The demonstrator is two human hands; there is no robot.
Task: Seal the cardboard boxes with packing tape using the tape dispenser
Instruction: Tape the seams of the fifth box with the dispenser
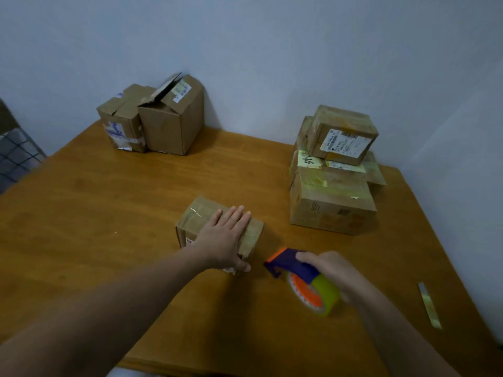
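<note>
A plain room, likely a corner of a home, is showing. A wooden table (109, 213) is standing against bare pale walls (272, 50). Two worn cardboard boxes (163, 123) are sitting at the table's far left corner, a stack of labelled boxes (332, 200) is sitting at its far right, and checked fabric (16, 156) is lying beyond its left edge.

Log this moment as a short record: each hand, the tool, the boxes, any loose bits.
left hand: flat on the small box, fingers straight
right hand: grips the tape dispenser, right of that box, apart from it
small box: clear tape across its top
back-left boxes: two, flaps ajar
right stack: taped boxes piled up
loose strip: tape piece on the table, far right
</note>
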